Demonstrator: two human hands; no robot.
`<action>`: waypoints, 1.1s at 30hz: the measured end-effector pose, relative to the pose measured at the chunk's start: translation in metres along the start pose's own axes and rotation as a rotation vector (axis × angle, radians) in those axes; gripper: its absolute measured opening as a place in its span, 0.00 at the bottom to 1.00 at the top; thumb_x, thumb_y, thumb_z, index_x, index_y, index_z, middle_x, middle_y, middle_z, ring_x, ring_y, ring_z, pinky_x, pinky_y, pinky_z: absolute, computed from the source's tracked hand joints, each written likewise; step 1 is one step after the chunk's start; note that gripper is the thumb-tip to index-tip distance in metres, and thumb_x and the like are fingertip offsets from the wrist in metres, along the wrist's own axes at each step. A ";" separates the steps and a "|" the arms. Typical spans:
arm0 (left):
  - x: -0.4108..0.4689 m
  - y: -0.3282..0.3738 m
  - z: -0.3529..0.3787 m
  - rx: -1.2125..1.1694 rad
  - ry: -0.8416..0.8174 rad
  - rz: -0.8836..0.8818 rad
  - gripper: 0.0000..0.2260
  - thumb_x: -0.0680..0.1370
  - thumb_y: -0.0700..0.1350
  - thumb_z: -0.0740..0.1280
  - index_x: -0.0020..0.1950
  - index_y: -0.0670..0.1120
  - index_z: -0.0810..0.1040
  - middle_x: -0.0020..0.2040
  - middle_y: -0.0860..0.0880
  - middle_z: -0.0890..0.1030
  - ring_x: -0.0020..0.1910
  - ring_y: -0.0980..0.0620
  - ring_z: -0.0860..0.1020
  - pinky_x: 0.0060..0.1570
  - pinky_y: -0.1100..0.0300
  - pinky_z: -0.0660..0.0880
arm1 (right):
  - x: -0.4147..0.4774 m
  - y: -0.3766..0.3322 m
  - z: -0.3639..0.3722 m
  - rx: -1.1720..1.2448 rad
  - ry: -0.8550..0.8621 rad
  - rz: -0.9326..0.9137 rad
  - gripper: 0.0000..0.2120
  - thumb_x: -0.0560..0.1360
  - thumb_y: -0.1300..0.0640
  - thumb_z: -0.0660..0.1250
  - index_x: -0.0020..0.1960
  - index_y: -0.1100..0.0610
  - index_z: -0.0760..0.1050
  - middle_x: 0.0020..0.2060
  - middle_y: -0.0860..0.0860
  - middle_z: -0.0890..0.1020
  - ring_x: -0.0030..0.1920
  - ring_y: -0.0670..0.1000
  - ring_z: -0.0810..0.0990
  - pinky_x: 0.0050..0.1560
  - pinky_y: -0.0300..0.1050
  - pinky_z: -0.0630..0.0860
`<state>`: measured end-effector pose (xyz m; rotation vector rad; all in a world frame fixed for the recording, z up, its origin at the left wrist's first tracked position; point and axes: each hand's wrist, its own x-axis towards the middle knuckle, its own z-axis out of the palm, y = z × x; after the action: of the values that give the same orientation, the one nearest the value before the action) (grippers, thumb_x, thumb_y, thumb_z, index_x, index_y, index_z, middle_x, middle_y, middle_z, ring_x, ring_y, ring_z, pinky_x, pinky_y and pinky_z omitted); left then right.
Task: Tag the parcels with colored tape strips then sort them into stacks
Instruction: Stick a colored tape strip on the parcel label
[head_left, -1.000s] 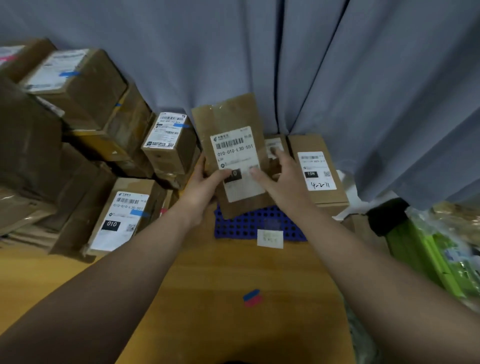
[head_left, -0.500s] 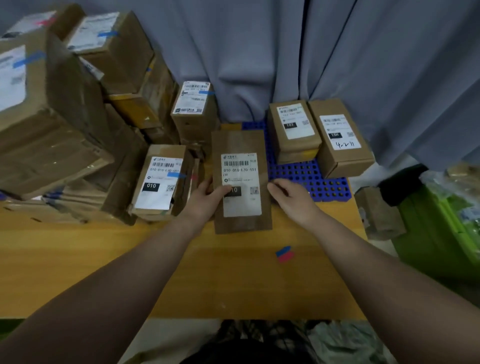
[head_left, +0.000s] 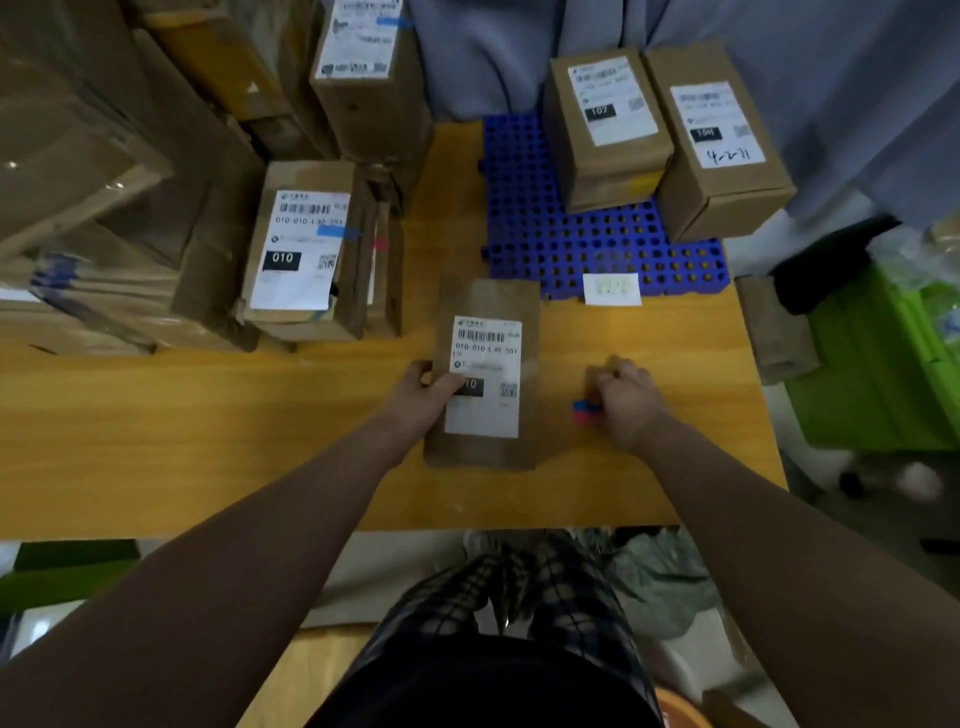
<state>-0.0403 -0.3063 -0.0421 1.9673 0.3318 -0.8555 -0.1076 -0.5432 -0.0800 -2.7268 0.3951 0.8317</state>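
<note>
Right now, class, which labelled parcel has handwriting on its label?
The rightmost box on the blue grid mat: pen marks sit below its printed code. The box beside it and the flat parcel the left hand holds show print only.

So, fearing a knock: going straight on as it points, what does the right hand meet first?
The right hand is at the tape strips; past them, likely the flat parcel the left hand holds.
</note>
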 end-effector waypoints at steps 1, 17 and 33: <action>0.002 -0.001 0.001 0.049 0.028 0.029 0.24 0.78 0.52 0.64 0.71 0.46 0.64 0.60 0.47 0.75 0.51 0.49 0.74 0.48 0.54 0.72 | 0.001 0.000 0.002 -0.011 0.012 0.015 0.20 0.77 0.61 0.64 0.68 0.57 0.66 0.73 0.59 0.56 0.71 0.61 0.59 0.68 0.51 0.63; -0.015 0.020 0.001 0.583 0.373 0.731 0.16 0.78 0.47 0.66 0.65 0.46 0.75 0.62 0.46 0.71 0.61 0.48 0.68 0.62 0.57 0.65 | -0.019 -0.028 -0.025 1.195 0.249 0.116 0.07 0.72 0.59 0.74 0.43 0.61 0.78 0.34 0.54 0.80 0.27 0.44 0.74 0.33 0.41 0.73; -0.021 0.058 -0.025 0.630 0.206 1.019 0.17 0.74 0.47 0.71 0.61 0.44 0.79 0.53 0.48 0.79 0.50 0.56 0.74 0.48 0.69 0.67 | -0.038 -0.092 -0.086 1.344 -0.010 -0.164 0.09 0.79 0.64 0.63 0.57 0.63 0.77 0.41 0.55 0.82 0.39 0.49 0.81 0.50 0.44 0.79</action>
<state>-0.0134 -0.3137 0.0187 2.3752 -0.8787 -0.0669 -0.0642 -0.4785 0.0268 -1.4637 0.4710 0.2952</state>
